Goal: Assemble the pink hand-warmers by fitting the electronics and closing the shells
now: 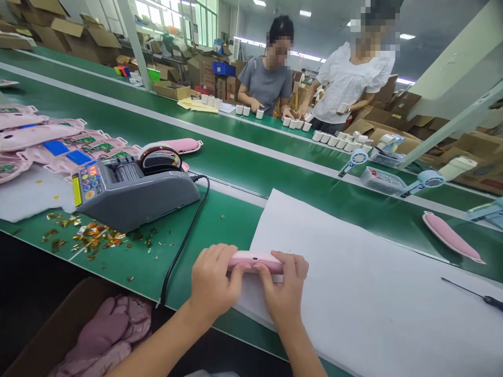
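A long pink plastic casing with a small dark port in its side is held level above the near edge of the white sheet. My left hand grips one end of it, thumb pressing the near side. At the other end my right hand is closed in the same way, the two thumbs almost meeting in the middle. Inside the casing nothing can be seen. To the left stands a grey tape dispenser with a roll of amber tape on it.
Open pink casings with green circuit boards lie piled at the left. Amber tape scraps litter the bench near a black cable. A pink casing and a screwdriver lie at the right. Two people work across the bench.
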{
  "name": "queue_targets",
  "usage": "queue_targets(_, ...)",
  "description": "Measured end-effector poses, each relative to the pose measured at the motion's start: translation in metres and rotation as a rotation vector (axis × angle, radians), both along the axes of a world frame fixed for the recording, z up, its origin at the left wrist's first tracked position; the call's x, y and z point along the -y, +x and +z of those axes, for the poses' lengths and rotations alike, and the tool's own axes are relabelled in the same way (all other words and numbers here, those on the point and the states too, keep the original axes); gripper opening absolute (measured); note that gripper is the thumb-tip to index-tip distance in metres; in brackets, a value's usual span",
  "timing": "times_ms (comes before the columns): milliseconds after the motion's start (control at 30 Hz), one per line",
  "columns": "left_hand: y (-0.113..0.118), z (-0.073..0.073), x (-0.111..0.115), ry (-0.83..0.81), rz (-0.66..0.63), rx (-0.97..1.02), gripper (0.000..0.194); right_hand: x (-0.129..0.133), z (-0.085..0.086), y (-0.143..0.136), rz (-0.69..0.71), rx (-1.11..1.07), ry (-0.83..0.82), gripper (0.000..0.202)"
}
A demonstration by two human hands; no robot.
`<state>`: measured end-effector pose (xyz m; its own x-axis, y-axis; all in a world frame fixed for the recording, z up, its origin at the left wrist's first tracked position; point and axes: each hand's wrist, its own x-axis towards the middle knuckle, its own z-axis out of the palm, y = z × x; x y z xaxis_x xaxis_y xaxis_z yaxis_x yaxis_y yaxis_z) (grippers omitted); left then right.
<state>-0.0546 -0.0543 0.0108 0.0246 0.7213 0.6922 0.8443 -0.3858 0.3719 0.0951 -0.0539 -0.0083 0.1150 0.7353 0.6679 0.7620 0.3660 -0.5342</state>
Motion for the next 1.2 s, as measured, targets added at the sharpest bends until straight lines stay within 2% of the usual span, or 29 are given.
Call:
queue_targets(133, 0.006, 0.003, -0.001, 0.006, 0.015, 0.057, 0.013, 0.0, -0.002, 0.001, 0.005, 0.04, -0.002, 0.025)
queue_targets(333, 0.004, 0.002, -0.001, -0.01, -0.022, 0.089, 0.009, 0.001, 0.005, 0.002, 0.007, 0.105, -0.01, 0.026)
queue_targets(767, 0.003, 0.0, 0.002, -0.06, -0.044, 0.097, 0.016, 0.006, 0.008, 0.004, 0.016, 0.124, -0.066, 0.03)
queue_targets(1000, -0.003, 0.003, -0.001, -0.079, -0.1, 0.068, 0.017, 0.003, 0.012, 0.004, 0.004, 0.155, -0.062, 0.033)
queue_targets(1200, -0.007, 0.002, -0.002, -0.101, -0.13, 0.06, 0.022, 0.006, 0.015, 0.005, 0.023, 0.184, -0.131, 0.035)
